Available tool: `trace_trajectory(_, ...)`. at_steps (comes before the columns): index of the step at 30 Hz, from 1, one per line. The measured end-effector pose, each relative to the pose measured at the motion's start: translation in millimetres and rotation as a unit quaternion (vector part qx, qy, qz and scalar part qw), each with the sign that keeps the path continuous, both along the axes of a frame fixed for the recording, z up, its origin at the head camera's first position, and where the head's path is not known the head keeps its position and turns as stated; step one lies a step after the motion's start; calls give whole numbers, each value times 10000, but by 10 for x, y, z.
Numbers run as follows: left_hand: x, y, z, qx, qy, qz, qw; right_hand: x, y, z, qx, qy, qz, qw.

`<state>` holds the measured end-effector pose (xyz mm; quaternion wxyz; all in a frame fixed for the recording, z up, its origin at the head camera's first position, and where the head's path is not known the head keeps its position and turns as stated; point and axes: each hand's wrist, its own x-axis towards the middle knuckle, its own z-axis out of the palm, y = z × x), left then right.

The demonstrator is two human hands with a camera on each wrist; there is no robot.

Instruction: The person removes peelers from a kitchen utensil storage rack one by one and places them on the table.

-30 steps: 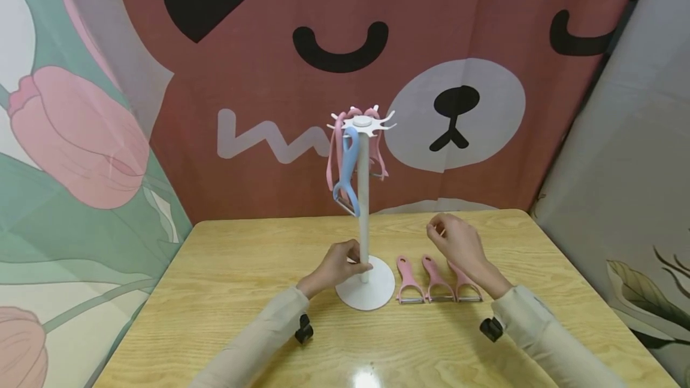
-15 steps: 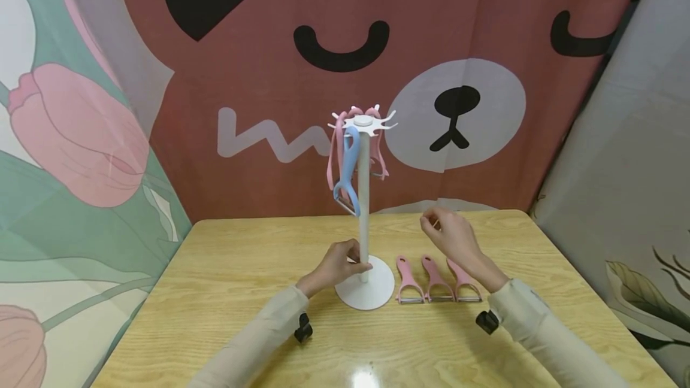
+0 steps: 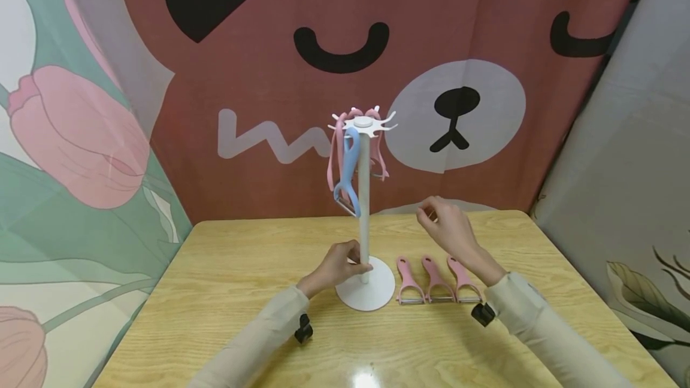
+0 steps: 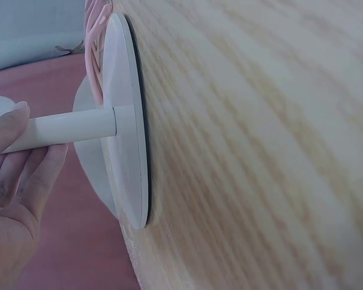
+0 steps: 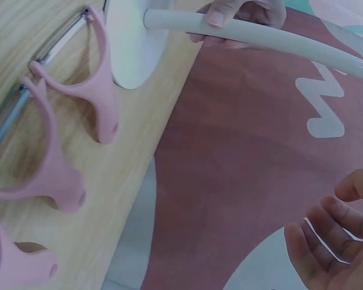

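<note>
My left hand (image 3: pixel 335 267) grips the lower pole of a white rotating utensil stand (image 3: pixel 364 202), its thumb and fingers around it just above the round base. On the stand's hooks hang a blue peeler (image 3: pixel 349 163), facing me, and several pink peelers (image 3: pixel 332 154), partly hidden behind one another. My right hand (image 3: pixel 450 229) hovers in the air to the right of the pole, fingers loosely curled and holding nothing. Below it, three pink peelers lie in a row right of the base: a left one (image 3: pixel 405 274), a middle one (image 3: pixel 433 274) and a right one (image 3: pixel 459 274).
The stand is on a light wooden table (image 3: pixel 242 292). A brown curtain (image 3: pixel 259 76) with a bear face hangs behind the table's far edge. Several hooks (image 3: pixel 389 117) on the stand's right side carry nothing.
My right hand has drifted left and slightly up, uncovering more of the right pink peeler. The left hand and the stand have kept their place.
</note>
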<state>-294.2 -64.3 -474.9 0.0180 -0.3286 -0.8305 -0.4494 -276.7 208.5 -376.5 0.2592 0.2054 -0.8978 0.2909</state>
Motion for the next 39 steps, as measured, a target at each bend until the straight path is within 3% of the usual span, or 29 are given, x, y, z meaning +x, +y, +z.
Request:
trace_trajectory(8,2,2,-52,57,70,-4,10000,-22,-48,92,-102,178,70,9998)
trace_trajectory(39,21,12,-10,20,-33,69,10000,-116,-237,504,-651,781,714,9923)
